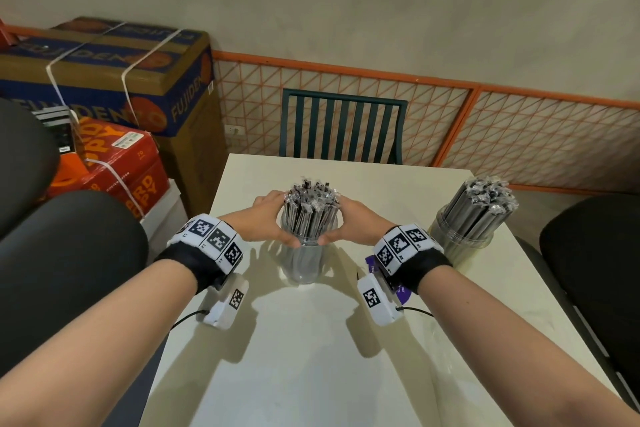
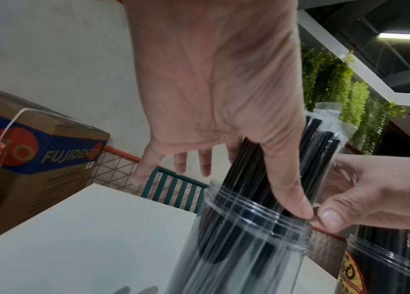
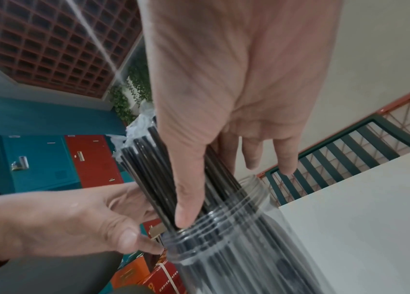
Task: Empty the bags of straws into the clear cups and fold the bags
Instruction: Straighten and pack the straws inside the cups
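Two hands wrap around one bunch of black straws (image 1: 309,210) that stands in a clear cup (image 1: 304,262) in the middle of the white counter (image 1: 311,357). The left hand (image 1: 266,218) is at 9 o'clock of the bunch and the right hand (image 1: 356,220) is at 3 o'clock. Each grip curls round the straws just above the cup's rim. The two thumbs nearly meet at 6 o'clock on the rim. In the left wrist view the left thumb (image 2: 286,191) lies along the straws with its tip down at the rim. In the right wrist view the right thumb (image 3: 188,195) does the same.

The straws stick up out of the cup, each in a clear wrapper with a crinkly top.

A second cup (image 1: 460,229) full of straws stands at 3 o'clock, near the counter's right edge, apart from the hands.

A green chair (image 1: 343,126) stands at 12 o'clock past the counter. Boxes (image 1: 114,80) are stacked at 10 o'clock.
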